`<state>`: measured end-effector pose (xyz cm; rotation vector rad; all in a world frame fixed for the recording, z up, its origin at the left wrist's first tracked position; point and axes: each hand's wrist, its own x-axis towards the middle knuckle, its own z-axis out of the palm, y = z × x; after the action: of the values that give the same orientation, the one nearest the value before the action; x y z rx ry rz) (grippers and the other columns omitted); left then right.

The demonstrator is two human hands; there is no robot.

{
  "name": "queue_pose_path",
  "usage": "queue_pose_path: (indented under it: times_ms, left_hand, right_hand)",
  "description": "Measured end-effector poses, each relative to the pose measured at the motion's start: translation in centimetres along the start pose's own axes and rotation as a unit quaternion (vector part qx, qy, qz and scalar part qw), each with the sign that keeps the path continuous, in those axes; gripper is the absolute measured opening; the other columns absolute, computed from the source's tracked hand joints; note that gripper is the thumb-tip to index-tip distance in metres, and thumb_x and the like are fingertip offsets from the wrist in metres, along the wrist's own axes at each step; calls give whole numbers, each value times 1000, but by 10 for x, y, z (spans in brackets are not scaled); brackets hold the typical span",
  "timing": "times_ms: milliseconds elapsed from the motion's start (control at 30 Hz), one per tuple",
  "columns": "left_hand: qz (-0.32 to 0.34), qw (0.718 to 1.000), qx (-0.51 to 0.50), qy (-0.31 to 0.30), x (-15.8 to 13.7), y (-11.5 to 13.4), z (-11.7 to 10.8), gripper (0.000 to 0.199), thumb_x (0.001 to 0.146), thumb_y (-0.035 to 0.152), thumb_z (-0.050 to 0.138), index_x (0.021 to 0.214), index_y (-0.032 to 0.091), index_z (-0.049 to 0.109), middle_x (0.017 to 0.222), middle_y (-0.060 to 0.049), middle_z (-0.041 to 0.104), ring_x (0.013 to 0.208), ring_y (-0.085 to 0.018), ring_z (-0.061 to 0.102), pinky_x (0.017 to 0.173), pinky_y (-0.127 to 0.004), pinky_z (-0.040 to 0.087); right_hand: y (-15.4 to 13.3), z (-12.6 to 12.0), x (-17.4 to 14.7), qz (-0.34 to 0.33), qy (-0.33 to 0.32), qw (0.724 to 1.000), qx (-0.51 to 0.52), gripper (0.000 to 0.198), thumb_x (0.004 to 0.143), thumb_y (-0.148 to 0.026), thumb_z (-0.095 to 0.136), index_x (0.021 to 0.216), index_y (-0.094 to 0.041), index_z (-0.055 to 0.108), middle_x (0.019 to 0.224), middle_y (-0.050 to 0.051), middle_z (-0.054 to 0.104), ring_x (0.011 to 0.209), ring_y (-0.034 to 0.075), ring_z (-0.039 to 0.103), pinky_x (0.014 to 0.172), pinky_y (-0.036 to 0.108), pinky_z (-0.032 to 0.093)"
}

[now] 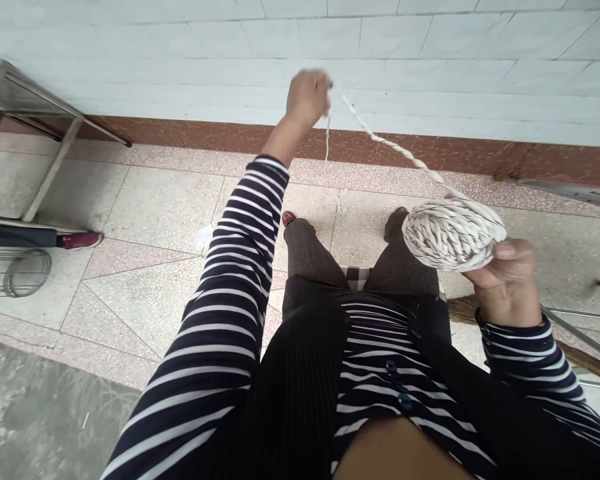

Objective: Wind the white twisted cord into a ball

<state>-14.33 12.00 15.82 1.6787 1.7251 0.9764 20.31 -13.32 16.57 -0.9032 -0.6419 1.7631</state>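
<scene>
In my right hand (510, 280) is a thick oval ball of white twisted cord (453, 235), gripped from below and behind; some of its fingers are hidden by the ball. A loose length of cord (397, 148) rises from the ball, slanting up and leftward. My left hand (307, 97), slightly blurred and raised in front of the wall, is closed around the far part of this cord. A thin, short tail hangs below that fist. The ball and the left hand are well apart, with the cord stretched between them.
A white tiled wall (330, 40) with a brown base strip stands ahead. At left are a metal-legged table (55, 167), another person's foot in a red shoe (83, 241) and a wire rack (27, 273). A broom (463, 309) and metal bars lie at right.
</scene>
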Motion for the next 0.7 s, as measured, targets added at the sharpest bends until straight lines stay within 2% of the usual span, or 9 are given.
queue_pose_path:
  times_ms: [67, 133, 167, 233, 333, 433, 500, 600, 700]
  left_hand:
    - [71, 995, 53, 38, 10, 56, -6, 47, 114, 29, 26, 106, 25, 72, 96, 4, 75, 116, -19, 77, 97, -45, 61]
    - [156, 983, 78, 56, -7, 101, -10, 62, 103, 13, 12, 116, 24, 72, 105, 5, 73, 122, -19, 77, 96, -45, 57]
    - [199, 976, 82, 27, -24, 117, -11, 57, 100, 9, 21, 114, 28, 72, 106, 8, 75, 121, -18, 78, 96, -44, 59]
    - [237, 960, 97, -112, -63, 131, -15, 54, 98, 7, 27, 106, 27, 76, 108, 9, 74, 128, -16, 76, 101, -40, 58]
    - [149, 958, 97, -225, -110, 118, -25, 34, 102, 10, 46, 96, 18, 79, 99, 2, 74, 116, -18, 79, 107, -43, 61]
    - [96, 980, 67, -162, -120, 87, -41, 34, 101, 2, 51, 86, 18, 78, 91, -1, 77, 94, -16, 77, 108, -48, 63]
    - [106, 990, 58, -67, -106, 71, -53, 40, 103, 1, 42, 85, 19, 73, 93, -2, 77, 94, -14, 75, 108, -47, 64]
    - [90, 993, 61, 50, -66, 64, -61, 44, 108, 11, 26, 100, 18, 69, 104, -1, 72, 115, -16, 78, 101, -44, 64]
    - [36, 996, 69, 49, -21, 82, -52, 55, 113, 26, 14, 117, 21, 69, 115, 0, 68, 135, -28, 73, 94, -49, 61]
  right_hand:
    - [-6, 2, -7, -31, 3, 1000, -5, 93, 51, -22, 75, 142, -38, 70, 149, 4, 73, 148, 47, 63, 122, 67, 57]
    - [-11, -1, -12, -47, -5, 998, -29, 90, 56, -31, 80, 145, -42, 69, 148, 1, 74, 150, 50, 60, 123, 69, 57]
    - [-13, -3, -14, -51, -10, 998, -48, 86, 60, -38, 82, 145, -43, 69, 147, -1, 75, 150, 51, 59, 123, 70, 57]
    - [-16, -9, -16, -57, -17, 994, -89, 82, 64, -53, 82, 144, -46, 70, 141, -3, 77, 151, 53, 57, 122, 72, 58]
    - [-21, -15, -14, -59, -15, 991, -120, 85, 64, -63, 83, 146, -50, 69, 137, -4, 79, 150, 55, 57, 123, 75, 56]
    - [-25, -10, -6, -52, -25, 993, -103, 91, 59, -57, 89, 148, -52, 68, 139, -2, 78, 150, 57, 56, 122, 77, 55]
    - [-25, -3, 0, -39, -40, 995, -79, 94, 58, -48, 89, 149, -51, 67, 142, -1, 77, 150, 56, 57, 122, 77, 55]
    - [-23, 9, 5, -37, -43, 997, -47, 98, 58, -37, 84, 153, -46, 65, 147, 1, 75, 149, 53, 60, 123, 75, 55]
    - [-23, 15, 4, -44, -18, 998, -39, 96, 58, -32, 79, 152, -45, 66, 146, 0, 75, 147, 49, 62, 124, 71, 56]
